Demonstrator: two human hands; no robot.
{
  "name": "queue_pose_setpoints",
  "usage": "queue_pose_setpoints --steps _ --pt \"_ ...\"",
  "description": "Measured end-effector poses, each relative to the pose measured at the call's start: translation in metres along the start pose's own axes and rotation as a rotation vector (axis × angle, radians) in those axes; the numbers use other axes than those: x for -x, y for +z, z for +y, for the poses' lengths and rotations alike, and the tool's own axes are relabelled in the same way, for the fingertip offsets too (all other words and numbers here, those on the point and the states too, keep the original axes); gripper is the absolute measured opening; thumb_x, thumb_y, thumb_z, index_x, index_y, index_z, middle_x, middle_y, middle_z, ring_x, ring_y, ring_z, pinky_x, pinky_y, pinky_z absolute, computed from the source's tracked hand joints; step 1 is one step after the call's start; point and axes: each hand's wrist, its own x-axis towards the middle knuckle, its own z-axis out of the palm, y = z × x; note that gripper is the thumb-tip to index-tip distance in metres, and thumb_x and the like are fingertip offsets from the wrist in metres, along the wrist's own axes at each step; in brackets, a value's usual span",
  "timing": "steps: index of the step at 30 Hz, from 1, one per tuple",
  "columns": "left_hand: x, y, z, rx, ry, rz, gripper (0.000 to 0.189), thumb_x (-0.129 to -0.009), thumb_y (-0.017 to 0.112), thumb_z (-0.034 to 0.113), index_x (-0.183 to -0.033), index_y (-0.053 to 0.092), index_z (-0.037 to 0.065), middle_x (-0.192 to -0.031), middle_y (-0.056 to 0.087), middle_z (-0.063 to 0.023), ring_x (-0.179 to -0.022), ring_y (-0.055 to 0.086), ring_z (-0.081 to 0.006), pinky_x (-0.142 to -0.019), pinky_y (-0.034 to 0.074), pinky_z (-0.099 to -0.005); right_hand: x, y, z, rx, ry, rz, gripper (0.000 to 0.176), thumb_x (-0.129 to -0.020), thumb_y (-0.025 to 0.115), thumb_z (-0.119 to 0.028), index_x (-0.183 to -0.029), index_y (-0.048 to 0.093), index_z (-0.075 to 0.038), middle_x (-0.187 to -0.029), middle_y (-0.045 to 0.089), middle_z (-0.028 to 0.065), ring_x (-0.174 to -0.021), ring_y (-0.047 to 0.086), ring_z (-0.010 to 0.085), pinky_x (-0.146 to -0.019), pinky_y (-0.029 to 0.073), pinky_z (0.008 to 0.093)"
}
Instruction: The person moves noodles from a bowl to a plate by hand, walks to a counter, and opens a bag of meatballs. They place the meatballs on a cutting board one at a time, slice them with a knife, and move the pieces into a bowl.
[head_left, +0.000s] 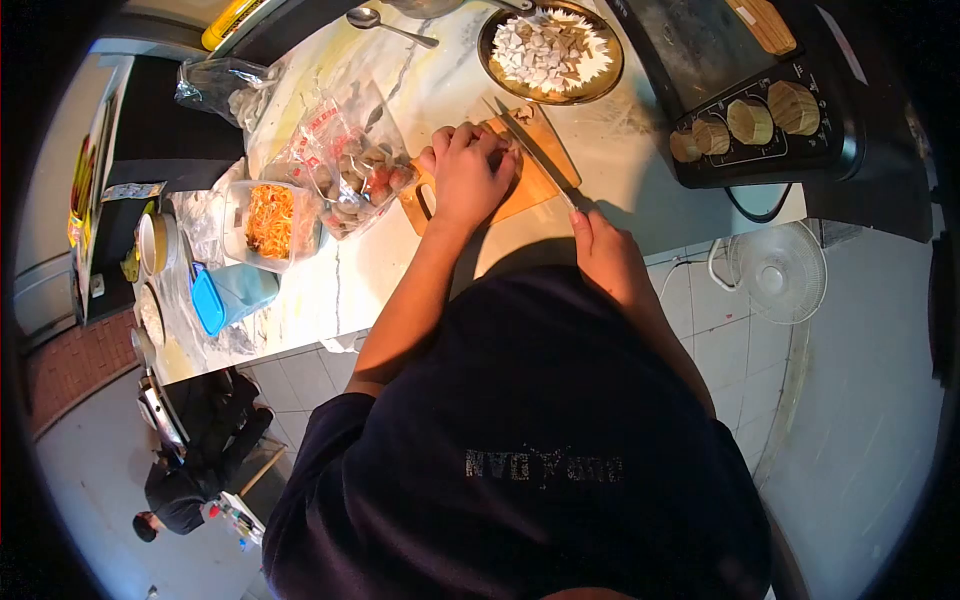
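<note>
A wooden cutting board (549, 130) lies on the counter in front of me. Across its right part runs a knife (540, 152), blade pointing away, its handle in my right hand (608, 254). My left hand (472, 172) rests on the board left of the blade, fingers curled down and bunched; whatever they press on is mostly hidden. A few small brownish pieces (522, 115) lie at the board's far end. Beyond it stands a round plate (486, 62) with white diced pieces (540, 50) on it. Left of my left hand is a clear plastic bag (325, 140) of roundish brown and reddish items.
An open container of shredded orange food (269, 222) and a blue-lidded container (210, 300) stand left. A spoon (392, 27) lies at the back. A black appliance with knobs (750, 122) is right; a white fan (778, 272) stands below. Another person (185, 500) is lower left.
</note>
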Motion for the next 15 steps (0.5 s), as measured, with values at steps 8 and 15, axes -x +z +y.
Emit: queue_pose_setpoints --steps 8,15 --pt "-0.0021 -0.0070 -0.0001 -0.035 -0.008 -0.059 0.018 -0.076 0.072 0.026 -0.092 0.076 0.019 -0.104 0.063 -0.0013 -0.109 0.048 -0.0283 -0.090 0.030 -0.0459 0.0010 -0.0031 -0.0020 -0.013 0.023 -0.038 0.042 -0.103 0.042 -0.036 -0.091 0.058 0.001 -0.085 0.062 0.0312 -0.086 0.059 0.0512 -0.072 0.047 0.0558" --pt "-0.0016 -0.0042 0.0002 -0.041 -0.016 -0.073 0.019 -0.077 0.072 0.027 -0.094 0.077 0.021 -0.106 0.064 -0.0007 -0.110 0.048 -0.0275 -0.090 0.030 -0.0452 0.0013 -0.0050 -0.0048 -0.038 0.045 -0.045 0.041 -0.103 0.043 -0.036 -0.091 0.058 0.001 -0.084 0.063 0.0304 -0.086 0.059 0.0504 -0.072 0.047 0.0560"
